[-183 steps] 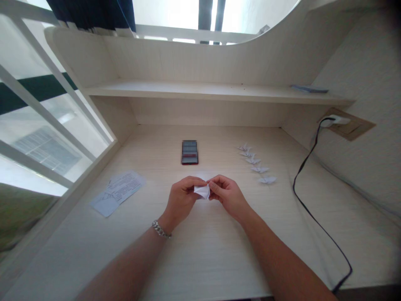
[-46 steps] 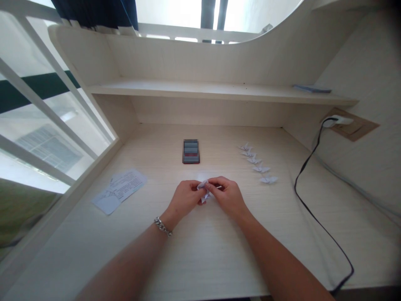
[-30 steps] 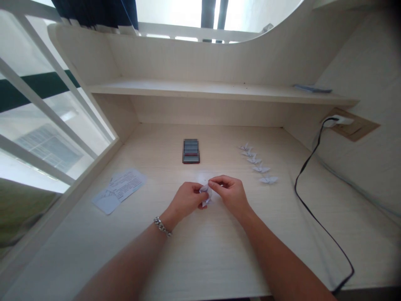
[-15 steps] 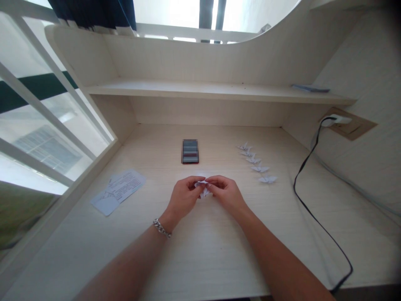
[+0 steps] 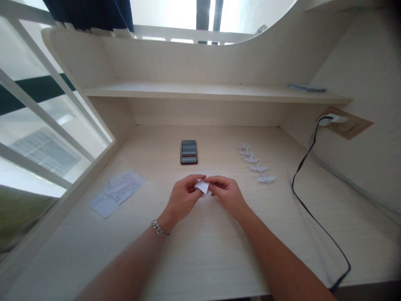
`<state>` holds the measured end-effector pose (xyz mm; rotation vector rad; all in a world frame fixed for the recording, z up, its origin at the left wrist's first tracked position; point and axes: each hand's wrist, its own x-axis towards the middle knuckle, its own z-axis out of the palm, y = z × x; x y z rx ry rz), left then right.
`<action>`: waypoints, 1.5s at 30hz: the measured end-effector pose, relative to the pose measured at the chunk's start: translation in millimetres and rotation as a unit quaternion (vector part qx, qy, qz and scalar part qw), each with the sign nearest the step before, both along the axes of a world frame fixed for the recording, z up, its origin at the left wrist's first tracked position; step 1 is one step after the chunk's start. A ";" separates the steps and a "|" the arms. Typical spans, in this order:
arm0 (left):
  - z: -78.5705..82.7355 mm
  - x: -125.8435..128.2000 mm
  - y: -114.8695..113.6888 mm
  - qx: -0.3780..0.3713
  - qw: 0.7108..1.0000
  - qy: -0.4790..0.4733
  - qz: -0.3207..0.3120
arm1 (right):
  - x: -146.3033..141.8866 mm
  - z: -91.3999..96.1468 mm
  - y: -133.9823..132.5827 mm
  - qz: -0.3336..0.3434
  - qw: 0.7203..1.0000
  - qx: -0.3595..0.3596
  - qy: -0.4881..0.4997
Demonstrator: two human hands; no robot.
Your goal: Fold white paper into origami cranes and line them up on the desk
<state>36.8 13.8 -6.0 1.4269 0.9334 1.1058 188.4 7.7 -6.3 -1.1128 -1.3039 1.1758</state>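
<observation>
A small piece of folded white paper (image 5: 202, 186) is pinched between both of my hands over the middle of the pale wooden desk (image 5: 200, 251). My left hand (image 5: 183, 198), with a metal bracelet on the wrist, grips its left side with closed fingers. From the right, my right hand (image 5: 226, 195) pinches the other side. Several finished white paper cranes (image 5: 255, 164) lie in a diagonal row to the right of my hands.
A dark phone (image 5: 189, 152) lies flat behind my hands. Printed paper sheets (image 5: 117, 192) lie at the left near the window rail. A black cable (image 5: 310, 200) runs from a wall socket (image 5: 332, 120) across the desk's right side. A shelf (image 5: 213, 91) spans the back.
The paper has been turned and refolded between my fingers; it now shows a flatter white flap. My hands stay at the same spot on the desk.
</observation>
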 end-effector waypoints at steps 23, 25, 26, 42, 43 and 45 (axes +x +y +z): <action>2.0 -2.1 -3.1 0.044 0.998 0.042 0.034 | 1.4 0.4 -0.6 -0.018 0.997 0.053 -0.044; 1.4 -3.5 -2.9 0.047 0.996 0.073 0.031 | 2.2 0.9 -0.2 -0.018 0.996 0.056 -0.062; 1.3 -4.0 -2.8 0.045 0.995 0.084 0.029 | 2.7 1.0 0.0 -0.018 0.996 0.059 -0.070; 2.5 -3.0 -3.8 0.029 0.994 0.084 0.064 | 3.3 4.4 -3.5 -0.046 0.987 0.098 -0.119; 2.5 -3.1 -3.9 0.030 0.994 0.083 0.063 | 3.3 4.3 -3.5 -0.045 0.987 0.098 -0.118; 2.5 -3.2 -3.9 0.033 0.994 0.087 0.064 | 3.3 3.9 -3.3 -0.042 0.987 0.096 -0.122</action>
